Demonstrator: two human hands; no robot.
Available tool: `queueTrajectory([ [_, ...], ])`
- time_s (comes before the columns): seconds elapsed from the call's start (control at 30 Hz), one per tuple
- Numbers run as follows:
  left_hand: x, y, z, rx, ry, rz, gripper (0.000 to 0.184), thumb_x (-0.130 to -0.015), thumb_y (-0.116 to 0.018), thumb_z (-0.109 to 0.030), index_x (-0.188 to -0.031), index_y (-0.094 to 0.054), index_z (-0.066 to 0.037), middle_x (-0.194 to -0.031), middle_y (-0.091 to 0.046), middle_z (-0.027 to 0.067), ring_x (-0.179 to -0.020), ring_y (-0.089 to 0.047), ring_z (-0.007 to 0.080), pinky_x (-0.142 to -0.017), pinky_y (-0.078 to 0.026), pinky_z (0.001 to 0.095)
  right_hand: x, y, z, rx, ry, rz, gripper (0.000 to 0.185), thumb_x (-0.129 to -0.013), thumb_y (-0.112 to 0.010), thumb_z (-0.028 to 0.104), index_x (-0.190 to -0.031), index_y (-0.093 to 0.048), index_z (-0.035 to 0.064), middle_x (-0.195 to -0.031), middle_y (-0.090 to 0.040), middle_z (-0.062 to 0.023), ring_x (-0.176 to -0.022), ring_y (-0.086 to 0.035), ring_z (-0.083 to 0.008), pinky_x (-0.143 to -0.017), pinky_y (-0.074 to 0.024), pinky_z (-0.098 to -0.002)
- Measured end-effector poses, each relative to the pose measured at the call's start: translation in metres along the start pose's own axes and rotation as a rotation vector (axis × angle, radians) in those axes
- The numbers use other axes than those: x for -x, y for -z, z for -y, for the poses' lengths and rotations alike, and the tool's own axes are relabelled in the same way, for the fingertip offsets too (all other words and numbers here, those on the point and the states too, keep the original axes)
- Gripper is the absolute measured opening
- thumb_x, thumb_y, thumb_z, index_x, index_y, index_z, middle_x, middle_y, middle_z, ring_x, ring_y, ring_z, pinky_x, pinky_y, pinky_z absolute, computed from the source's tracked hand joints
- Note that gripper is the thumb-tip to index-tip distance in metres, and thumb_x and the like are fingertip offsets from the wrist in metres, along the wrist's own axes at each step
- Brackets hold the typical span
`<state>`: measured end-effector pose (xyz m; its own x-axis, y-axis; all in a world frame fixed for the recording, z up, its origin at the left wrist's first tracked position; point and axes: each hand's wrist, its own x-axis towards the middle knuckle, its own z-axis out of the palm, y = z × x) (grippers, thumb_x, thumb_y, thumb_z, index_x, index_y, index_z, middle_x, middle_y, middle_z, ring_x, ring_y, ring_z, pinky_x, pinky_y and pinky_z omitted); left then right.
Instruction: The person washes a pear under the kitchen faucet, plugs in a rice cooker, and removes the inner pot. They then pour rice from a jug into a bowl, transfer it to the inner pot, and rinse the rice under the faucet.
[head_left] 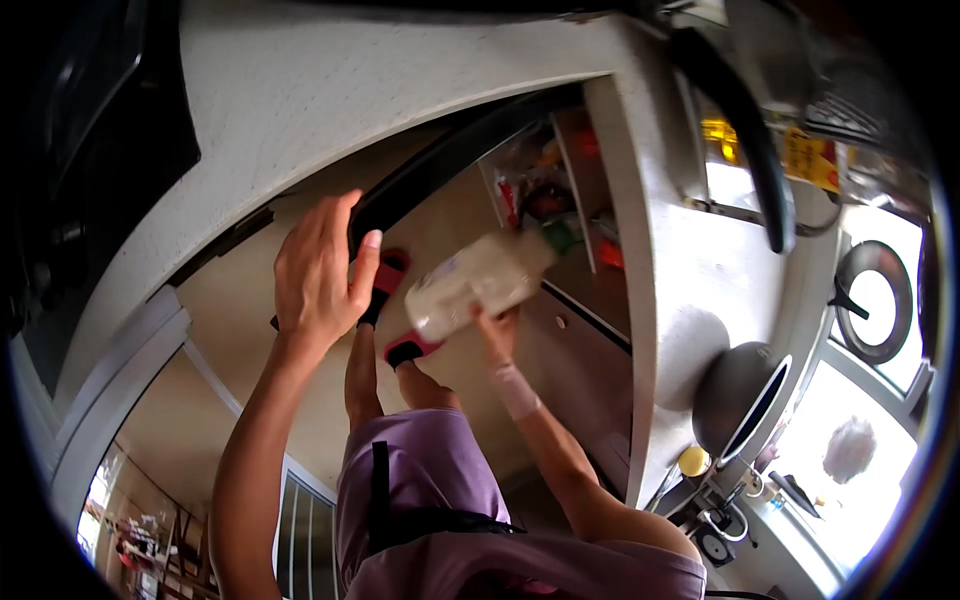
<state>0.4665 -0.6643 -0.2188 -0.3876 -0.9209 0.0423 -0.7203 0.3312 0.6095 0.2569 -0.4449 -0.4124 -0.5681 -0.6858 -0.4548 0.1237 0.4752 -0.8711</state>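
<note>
A large clear plastic bottle [475, 282] with a green cap is tilted in front of the open cabinet, its cap end toward the shelves. My right hand [498, 335] grips it from below, and both are a little blurred. My left hand [322, 268] is raised at the counter's edge beside a dark door edge, its thumb apart from the fingers and nothing in it. Inside the open cabinet [585, 180] are red items and bags, partly hidden in shadow.
A white countertop [400, 50] curves across the top and down the right side. On the right are a dark pan [735, 395], a black handle [745, 130] and a sink tap. A black stove surface is at upper left. Below are the floor and my feet in pink slippers.
</note>
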Motion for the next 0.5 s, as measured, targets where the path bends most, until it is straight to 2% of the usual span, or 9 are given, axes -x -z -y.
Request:
queueTrajectory([
  [0.03,-0.001,-0.002,-0.001,-0.009,-0.022,-0.060,0.031,-0.087,-0.053,-0.020,-0.111,-0.051,0.000,-0.096,-0.058,0.0156,-0.086,-0.057,0.0335,-0.076,-0.046,0.0405,0.022,0.003,0.014,-0.011,-0.105,0.050,0.082,-0.066,-0.082,0.018,-0.131,-0.035,0.0012,-0.122,-0.050,-0.0135,-0.111,-0.051,-0.0232,-0.094,-0.0425,-0.0340],
  [0.07,-0.001,-0.001,-0.003,-0.003,-0.011,-0.043,0.032,-0.088,-0.052,-0.021,-0.112,-0.051,0.000,-0.098,-0.059,0.0167,-0.089,-0.058,0.0346,-0.078,-0.046,0.0410,0.046,0.007,0.039,-0.021,-0.209,0.097,0.085,-0.065,-0.082,0.020,-0.132,-0.034,0.0012,-0.123,-0.050,-0.0137,-0.112,-0.050,-0.0233,-0.095,-0.0418,-0.0346],
  [0.13,0.000,-0.001,-0.004,-0.024,-0.030,-0.060,0.034,-0.090,-0.049,-0.023,-0.115,-0.051,0.000,-0.101,-0.059,0.0182,-0.092,-0.058,0.0355,-0.080,-0.046,0.0410,0.084,0.022,0.090,0.058,-0.135,0.172,0.086,-0.064,-0.082,0.023,-0.132,-0.034,0.0013,-0.124,-0.050,-0.0136,-0.113,-0.050,-0.0220,-0.096,-0.0412,-0.0354],
  [0.27,0.003,-0.004,-0.003,-0.059,-0.023,-0.054,0.034,-0.092,-0.045,-0.024,-0.117,-0.050,0.000,-0.105,-0.059,0.0179,-0.096,-0.057,0.0352,-0.081,-0.046,0.0408,0.146,0.069,0.207,-0.177,-0.193,0.263,0.090,-0.062,-0.085,0.034,-0.131,-0.038,-0.0003,-0.121,-0.054,-0.0117,-0.111,-0.053,-0.0220,-0.095,-0.0422,-0.0370],
  [0.37,0.005,-0.004,-0.004,-0.087,-0.052,-0.052,0.035,-0.093,-0.044,-0.024,-0.118,-0.049,0.000,-0.108,-0.059,0.0177,-0.098,-0.057,0.0352,-0.082,-0.046,0.0405,0.178,0.120,0.253,-0.059,-0.179,-0.001,0.104,-0.051,-0.085,0.055,-0.126,-0.043,-0.0019,-0.117,-0.055,-0.0120,-0.106,-0.055,-0.0232,-0.089,-0.0463,-0.0359],
  [0.4,0.005,-0.004,-0.004,-0.092,-0.041,-0.046,0.036,-0.094,-0.044,-0.025,-0.119,-0.049,0.000,-0.110,-0.059,0.0181,-0.099,-0.057,0.0353,-0.083,-0.046,0.0404,0.180,0.139,0.261,-0.014,-0.111,-0.032,0.100,-0.053,-0.084,0.056,-0.124,-0.043,-0.0018,-0.113,-0.055,-0.0109,-0.102,-0.056,-0.0223,-0.085,-0.0480,-0.0354],
  [0.43,0.006,-0.004,-0.004,-0.097,-0.031,-0.037,0.037,-0.094,-0.043,-0.025,-0.120,-0.049,0.000,-0.111,-0.058,0.0184,-0.101,-0.057,0.0355,-0.084,-0.046,0.0403,0.176,0.136,0.280,0.098,0.095,-0.227,0.069,-0.069,-0.071,0.055,-0.107,-0.055,0.0000,-0.099,-0.055,-0.0056,-0.087,-0.054,-0.0153,-0.072,-0.0467,-0.0317],
  [0.47,0.007,-0.006,-0.002,-0.094,-0.054,-0.044,0.037,-0.094,-0.043,-0.025,-0.120,-0.049,0.000,-0.111,-0.058,0.0184,-0.101,-0.057,0.0355,-0.084,-0.046,0.0403,0.169,0.146,0.289,0.113,0.151,-0.272,0.055,-0.074,-0.067,0.042,-0.107,-0.054,0.0008,-0.096,-0.055,-0.0047,-0.086,-0.052,-0.0156,-0.072,-0.0458,-0.0310],
  [0.5,0.007,-0.007,0.000,-0.104,-0.047,-0.040,0.038,-0.094,-0.043,-0.026,-0.121,-0.048,0.000,-0.113,-0.058,0.0188,-0.102,-0.056,0.0358,-0.085,-0.045,0.0406,0.155,0.160,0.289,0.296,0.186,-0.355,0.046,-0.076,-0.067,0.032,-0.107,-0.053,0.0005,-0.096,-0.054,-0.0042,-0.085,-0.051,-0.0158,-0.072,-0.0452,-0.0309],
])
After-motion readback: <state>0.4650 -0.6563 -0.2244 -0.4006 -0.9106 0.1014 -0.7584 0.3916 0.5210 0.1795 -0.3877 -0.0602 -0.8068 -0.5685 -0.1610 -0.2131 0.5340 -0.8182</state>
